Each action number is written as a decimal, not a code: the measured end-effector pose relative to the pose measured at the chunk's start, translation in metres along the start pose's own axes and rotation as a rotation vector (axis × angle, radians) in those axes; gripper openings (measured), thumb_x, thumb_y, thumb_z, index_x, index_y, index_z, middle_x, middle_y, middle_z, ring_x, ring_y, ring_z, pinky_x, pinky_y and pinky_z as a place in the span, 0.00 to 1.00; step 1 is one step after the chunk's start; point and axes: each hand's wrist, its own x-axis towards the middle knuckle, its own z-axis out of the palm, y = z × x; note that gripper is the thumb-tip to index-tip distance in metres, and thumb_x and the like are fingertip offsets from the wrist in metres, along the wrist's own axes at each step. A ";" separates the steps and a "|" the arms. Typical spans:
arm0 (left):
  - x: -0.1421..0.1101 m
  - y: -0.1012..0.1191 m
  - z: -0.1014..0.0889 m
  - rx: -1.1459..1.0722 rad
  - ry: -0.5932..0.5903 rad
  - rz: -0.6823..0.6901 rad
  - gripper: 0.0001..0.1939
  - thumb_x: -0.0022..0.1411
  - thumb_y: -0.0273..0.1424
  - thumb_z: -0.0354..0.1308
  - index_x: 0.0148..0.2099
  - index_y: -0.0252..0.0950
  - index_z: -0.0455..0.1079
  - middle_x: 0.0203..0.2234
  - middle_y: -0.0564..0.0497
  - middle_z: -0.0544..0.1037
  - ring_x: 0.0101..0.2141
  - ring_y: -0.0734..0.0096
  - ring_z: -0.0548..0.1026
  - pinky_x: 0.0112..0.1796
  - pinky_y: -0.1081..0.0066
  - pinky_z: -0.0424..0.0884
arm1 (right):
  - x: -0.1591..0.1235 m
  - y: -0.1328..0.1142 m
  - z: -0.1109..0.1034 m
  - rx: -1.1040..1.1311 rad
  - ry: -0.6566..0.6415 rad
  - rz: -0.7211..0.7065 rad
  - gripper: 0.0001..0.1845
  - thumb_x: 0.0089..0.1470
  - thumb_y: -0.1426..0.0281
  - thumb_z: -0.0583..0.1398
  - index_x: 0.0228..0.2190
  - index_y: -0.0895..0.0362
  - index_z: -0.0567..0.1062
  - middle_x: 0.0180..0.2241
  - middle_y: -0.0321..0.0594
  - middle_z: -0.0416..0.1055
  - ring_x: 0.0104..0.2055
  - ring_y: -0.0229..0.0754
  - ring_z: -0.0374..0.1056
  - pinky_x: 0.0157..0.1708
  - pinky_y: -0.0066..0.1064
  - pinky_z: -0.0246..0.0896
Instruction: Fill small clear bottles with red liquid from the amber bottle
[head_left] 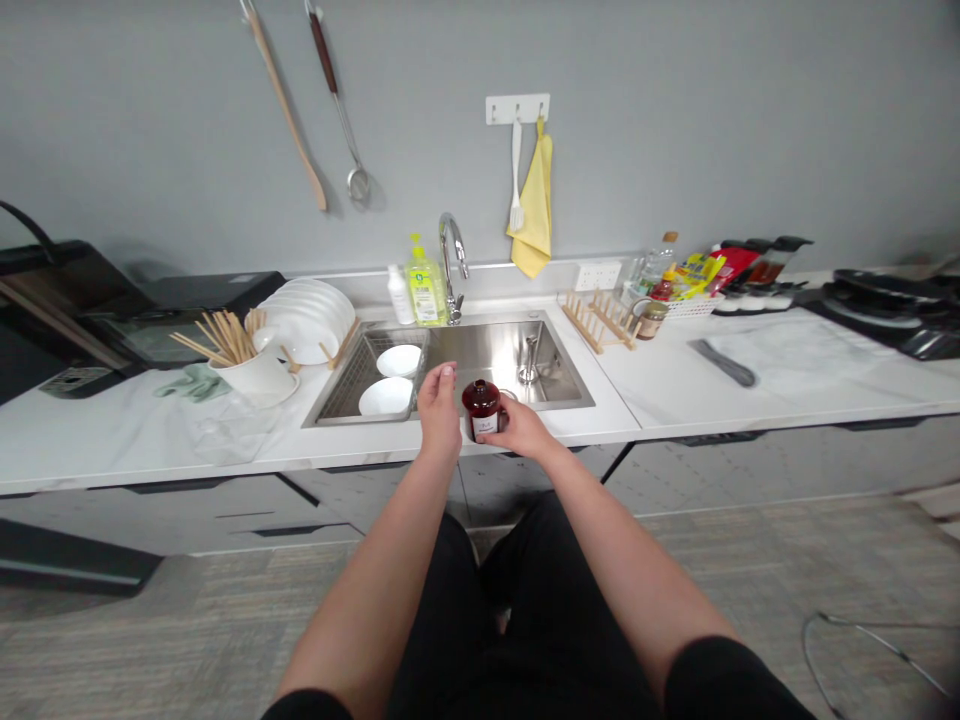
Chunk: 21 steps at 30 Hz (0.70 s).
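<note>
Dark-red jar [481, 396] sits in right grip [523, 428] near sink edge [562, 405]

No text is readable; labels [486, 425] on the red jar [481, 396] and green bottle [425, 288] blur.

The sink [487, 345] is set in the surface [675, 400], with two bowls [385, 397] in its left part and the tap [454, 308] behind it. A soap bottle [425, 290] stands left of the tap. Left of the sink are plates [315, 315], with chopsticks [225, 338] in a pot [259, 382] before them. Right of the sink come a rack [618, 323], then a basket [690, 309]. A towel [534, 210] hangs on the wall [637, 100] behind. At the sink's front edge, a jar [482, 402] is in the right fingers [504, 437], just right of the left fingers [447, 376]
</note>
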 end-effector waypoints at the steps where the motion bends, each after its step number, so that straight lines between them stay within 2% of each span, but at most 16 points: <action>1: 0.000 0.001 -0.003 0.010 0.018 0.001 0.20 0.71 0.50 0.67 0.50 0.40 0.86 0.47 0.44 0.87 0.47 0.60 0.81 0.54 0.60 0.76 | 0.000 0.000 0.000 0.010 -0.007 0.001 0.48 0.46 0.58 0.84 0.66 0.48 0.78 0.55 0.43 0.85 0.51 0.55 0.82 0.54 0.43 0.76; 5: -0.008 -0.004 -0.016 0.055 0.003 0.003 0.20 0.69 0.50 0.69 0.49 0.40 0.87 0.50 0.43 0.86 0.53 0.56 0.81 0.60 0.57 0.75 | 0.000 0.000 0.001 0.011 -0.004 0.011 0.48 0.46 0.57 0.83 0.66 0.49 0.78 0.56 0.45 0.85 0.53 0.57 0.82 0.54 0.44 0.76; 9: -0.017 -0.012 -0.025 0.027 0.032 -0.075 0.20 0.64 0.49 0.74 0.49 0.40 0.88 0.51 0.42 0.87 0.55 0.54 0.82 0.61 0.54 0.74 | -0.001 0.001 0.002 -0.004 0.000 -0.010 0.48 0.46 0.57 0.83 0.65 0.49 0.78 0.58 0.46 0.84 0.57 0.60 0.81 0.59 0.48 0.75; 14: -0.028 -0.017 -0.040 -0.044 0.073 -0.175 0.24 0.61 0.50 0.75 0.50 0.38 0.87 0.46 0.42 0.88 0.47 0.60 0.83 0.50 0.62 0.75 | 0.001 0.000 0.000 0.008 -0.009 -0.006 0.48 0.46 0.55 0.83 0.65 0.50 0.78 0.59 0.47 0.84 0.58 0.61 0.81 0.60 0.49 0.75; 17: -0.035 -0.014 -0.052 -0.045 0.057 -0.199 0.24 0.61 0.52 0.75 0.48 0.37 0.85 0.42 0.45 0.87 0.38 0.68 0.80 0.42 0.67 0.72 | 0.000 -0.001 -0.003 0.098 -0.008 -0.017 0.54 0.44 0.56 0.84 0.69 0.50 0.74 0.64 0.50 0.81 0.60 0.60 0.80 0.62 0.49 0.75; 19: -0.041 -0.009 -0.058 -0.068 0.029 -0.206 0.24 0.60 0.51 0.76 0.47 0.38 0.84 0.40 0.48 0.86 0.34 0.73 0.77 0.40 0.70 0.72 | -0.005 -0.003 -0.005 0.165 0.076 -0.019 0.58 0.45 0.57 0.83 0.72 0.50 0.70 0.69 0.53 0.75 0.60 0.58 0.79 0.60 0.49 0.76; 21: -0.049 -0.003 -0.062 -0.122 -0.012 -0.226 0.23 0.58 0.49 0.79 0.47 0.39 0.82 0.38 0.50 0.85 0.32 0.75 0.76 0.40 0.70 0.73 | -0.015 -0.010 -0.009 0.181 0.226 -0.024 0.54 0.50 0.57 0.81 0.72 0.49 0.70 0.71 0.54 0.73 0.57 0.56 0.78 0.56 0.49 0.77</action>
